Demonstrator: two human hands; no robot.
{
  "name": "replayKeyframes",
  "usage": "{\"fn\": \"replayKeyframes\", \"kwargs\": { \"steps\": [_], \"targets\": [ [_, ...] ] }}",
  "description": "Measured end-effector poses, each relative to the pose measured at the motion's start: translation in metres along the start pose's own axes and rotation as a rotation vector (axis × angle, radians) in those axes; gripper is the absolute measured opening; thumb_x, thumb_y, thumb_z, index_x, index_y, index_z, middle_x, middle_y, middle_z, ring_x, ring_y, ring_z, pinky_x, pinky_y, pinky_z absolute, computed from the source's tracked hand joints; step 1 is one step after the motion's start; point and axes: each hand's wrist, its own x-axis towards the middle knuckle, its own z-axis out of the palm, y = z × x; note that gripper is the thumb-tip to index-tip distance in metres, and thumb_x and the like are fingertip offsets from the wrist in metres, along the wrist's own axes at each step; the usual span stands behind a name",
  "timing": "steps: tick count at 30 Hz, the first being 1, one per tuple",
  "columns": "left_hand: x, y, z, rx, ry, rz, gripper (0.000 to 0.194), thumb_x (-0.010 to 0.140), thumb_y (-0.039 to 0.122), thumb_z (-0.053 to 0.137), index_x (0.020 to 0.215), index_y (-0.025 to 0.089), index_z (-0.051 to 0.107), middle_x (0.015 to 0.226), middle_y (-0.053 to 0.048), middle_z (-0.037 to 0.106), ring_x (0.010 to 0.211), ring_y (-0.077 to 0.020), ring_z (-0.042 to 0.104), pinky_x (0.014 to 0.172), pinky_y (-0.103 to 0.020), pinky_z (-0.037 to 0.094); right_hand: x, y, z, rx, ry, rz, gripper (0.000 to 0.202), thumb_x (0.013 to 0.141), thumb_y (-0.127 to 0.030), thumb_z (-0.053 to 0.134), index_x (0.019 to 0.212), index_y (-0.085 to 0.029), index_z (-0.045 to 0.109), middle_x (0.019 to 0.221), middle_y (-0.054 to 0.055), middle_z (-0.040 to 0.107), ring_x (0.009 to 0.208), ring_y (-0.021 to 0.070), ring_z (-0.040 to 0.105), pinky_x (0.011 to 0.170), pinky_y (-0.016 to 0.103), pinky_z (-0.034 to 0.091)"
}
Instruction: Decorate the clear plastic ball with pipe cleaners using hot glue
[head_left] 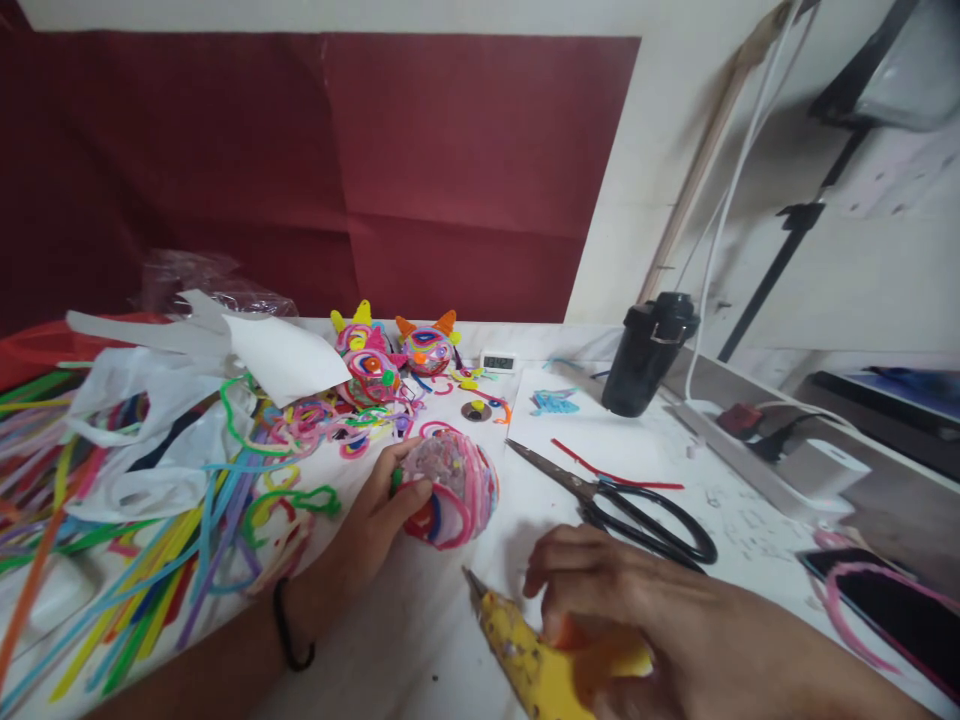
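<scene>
My left hand [394, 505] is closed around a ball covered in coils of coloured pipe cleaner [457, 490], with pink stripes on its right side and a greyish patch on top. A yellow hot glue gun [525, 655] is in my right hand [600, 590], its metal nozzle pointing up and left toward the ball without touching it. Black-handled scissors [637, 510] lie just beyond my right hand, blades toward the ball. A red pipe cleaner [615, 475] rests beside them.
Loose pipe cleaners [150, 590] and a white plastic bag [150, 420] crowd the left side. Several decorated balls [427, 348] with ears stand at the back, near a small digital clock [498, 361]. A black bottle [649, 355], a power strip [765, 470] and a phone [892, 610] are on the right.
</scene>
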Motion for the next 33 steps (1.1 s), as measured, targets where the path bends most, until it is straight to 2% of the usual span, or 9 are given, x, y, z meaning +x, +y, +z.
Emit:
{"fn": "replayKeyframes", "kwargs": {
  "steps": [3, 5, 8, 12, 18, 24, 33],
  "targets": [
    [-0.001, 0.001, 0.002, -0.021, -0.002, -0.013, 0.041, 0.079, 0.043, 0.062, 0.114, 0.022, 0.057, 0.112, -0.006, 0.069, 0.107, -0.0277, 0.061, 0.093, -0.037, 0.048, 0.013, -0.003, 0.001, 0.055, 0.282, 0.092, 0.031, 0.077, -0.018, 0.065, 0.107, -0.024, 0.06, 0.118, 0.007, 0.063, 0.108, 0.0235, 0.061, 0.095, 0.037, 0.048],
    [-0.001, 0.0, 0.003, -0.046, -0.011, -0.013, 0.042, 0.08, 0.042, 0.06, 0.116, 0.021, 0.056, 0.115, -0.007, 0.067, 0.111, -0.0275, 0.059, 0.095, -0.037, 0.047, 0.027, -0.002, 0.005, 0.021, 0.467, 0.185, 0.037, 0.081, -0.033, 0.067, 0.115, -0.026, 0.055, 0.121, 0.007, 0.062, 0.113, 0.0263, 0.058, 0.099, 0.042, 0.045],
    [0.0, -0.008, 0.004, -0.068, -0.025, 0.01, 0.043, 0.084, 0.041, 0.059, 0.121, 0.021, 0.054, 0.119, -0.007, 0.066, 0.116, -0.0277, 0.057, 0.097, -0.038, 0.046, 0.05, 0.003, 0.012, 0.03, 0.57, 0.264, 0.047, 0.079, -0.048, 0.068, 0.118, -0.025, 0.052, 0.121, 0.007, 0.061, 0.113, 0.0281, 0.057, 0.096, 0.043, 0.046],
    [0.003, -0.019, 0.003, -0.077, -0.02, 0.043, 0.044, 0.084, 0.041, 0.061, 0.123, 0.021, 0.054, 0.123, -0.008, 0.065, 0.118, -0.0282, 0.056, 0.098, -0.039, 0.044, 0.071, 0.013, 0.017, 0.147, 0.597, 0.292, 0.052, 0.074, -0.05, 0.073, 0.114, -0.025, 0.052, 0.118, 0.005, 0.062, 0.11, 0.0264, 0.058, 0.098, 0.043, 0.042],
    [0.005, -0.025, 0.001, -0.088, 0.02, 0.03, 0.049, 0.08, 0.042, 0.066, 0.122, 0.021, 0.056, 0.129, -0.009, 0.062, 0.123, -0.0305, 0.052, 0.103, -0.041, 0.04, 0.081, 0.025, 0.02, 0.222, 0.628, 0.242, 0.045, 0.073, -0.042, 0.076, 0.106, -0.024, 0.052, 0.109, 0.003, 0.063, 0.102, 0.0235, 0.06, 0.092, 0.039, 0.044],
    [0.002, -0.023, 0.002, -0.114, -0.024, 0.022, 0.047, 0.083, 0.042, 0.062, 0.125, 0.022, 0.052, 0.127, -0.007, 0.063, 0.122, -0.0284, 0.053, 0.1, -0.039, 0.042, 0.084, 0.025, 0.02, 0.248, 0.64, 0.211, 0.039, 0.074, -0.037, 0.075, 0.101, -0.024, 0.052, 0.105, 0.002, 0.064, 0.1, 0.0226, 0.059, 0.091, 0.038, 0.043],
    [0.001, -0.009, 0.007, -0.11, 0.018, 0.011, 0.039, 0.077, 0.043, 0.066, 0.112, 0.026, 0.059, 0.111, -0.004, 0.07, 0.117, -0.0304, 0.056, 0.096, -0.041, 0.047, 0.086, 0.023, 0.021, 0.343, 0.648, 0.242, 0.04, 0.07, -0.035, 0.076, 0.099, -0.024, 0.05, 0.099, 0.0, 0.062, 0.091, 0.0205, 0.058, 0.086, 0.036, 0.044]
  ]
}}
